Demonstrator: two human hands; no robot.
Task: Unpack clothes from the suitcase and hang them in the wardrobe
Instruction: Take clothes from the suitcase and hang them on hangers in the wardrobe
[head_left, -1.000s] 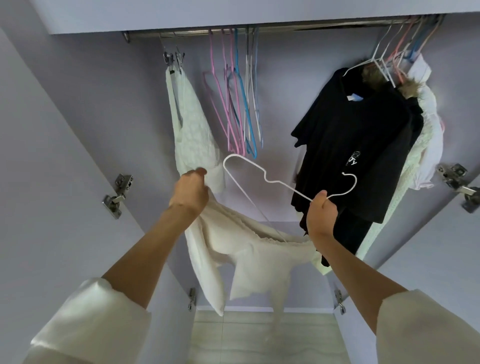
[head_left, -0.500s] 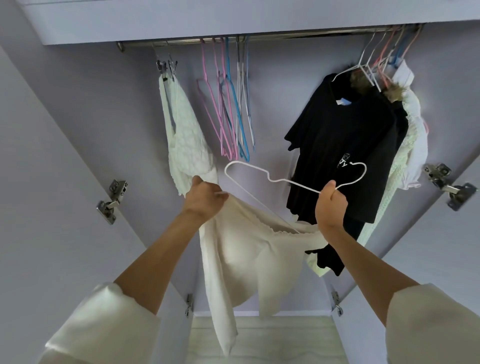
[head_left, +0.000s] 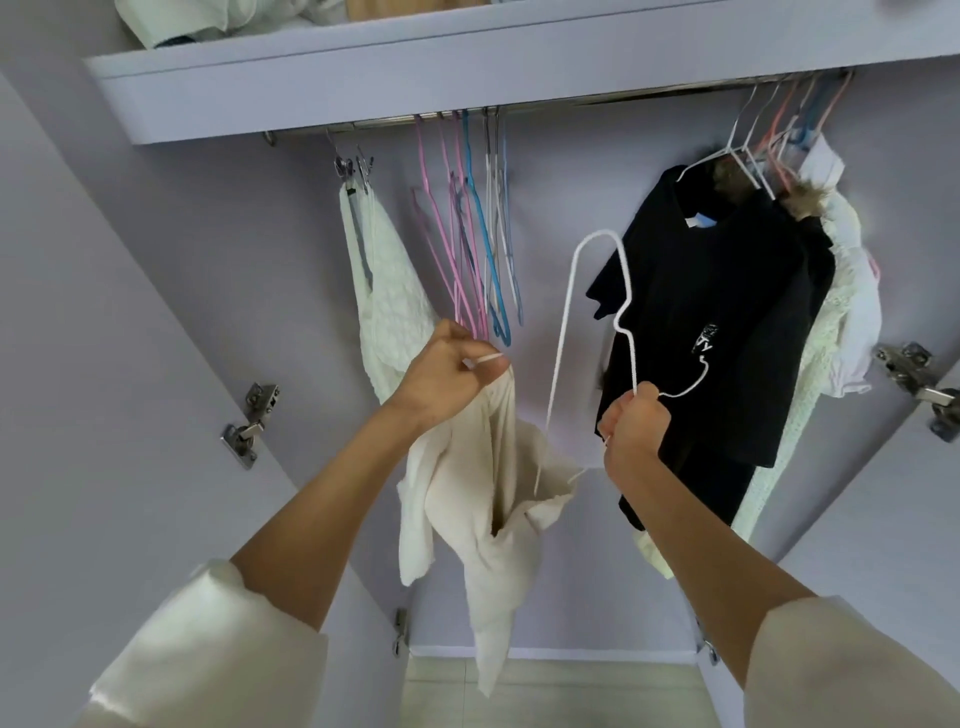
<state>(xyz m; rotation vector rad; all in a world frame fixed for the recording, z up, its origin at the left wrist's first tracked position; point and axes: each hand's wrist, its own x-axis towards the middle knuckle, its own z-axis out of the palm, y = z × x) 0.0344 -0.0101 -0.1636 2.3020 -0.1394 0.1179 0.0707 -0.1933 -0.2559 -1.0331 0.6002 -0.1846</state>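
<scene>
So the wardrobe (head_left: 156, 312) was open in front of me, pale lilac inside, with the rail (head_left: 597, 101) running under the shelf (head_left: 363, 67) up top. Half a second earlier I'd had the white hanger (head_left: 566, 322) lying flat between my hands; by this point I'd swung it upright, one shoulder pointing at the rail and the hook (head_left: 688, 382) sticking out just right of my fist. My right hand (head_left: 634, 431) was clamped round the hanger's neck. My left hand (head_left: 441, 376) had a pinch on a thin strap of the cream top (head_left: 483, 499), which dangled below both hands, with the hanger's lower end poking into it. To me that meant I was about halfway through threading it, not ready to hang.

Room-wise: above my left hand sat the bunch of empty hangers (head_left: 472, 249) and the white skirt (head_left: 384, 291), pretty close. Right of my right hand was the black shirt (head_left: 727, 312), nearly touching the hook. The open bit of rail was straight up between my hands, so I figured that was where it'd go.
</scene>
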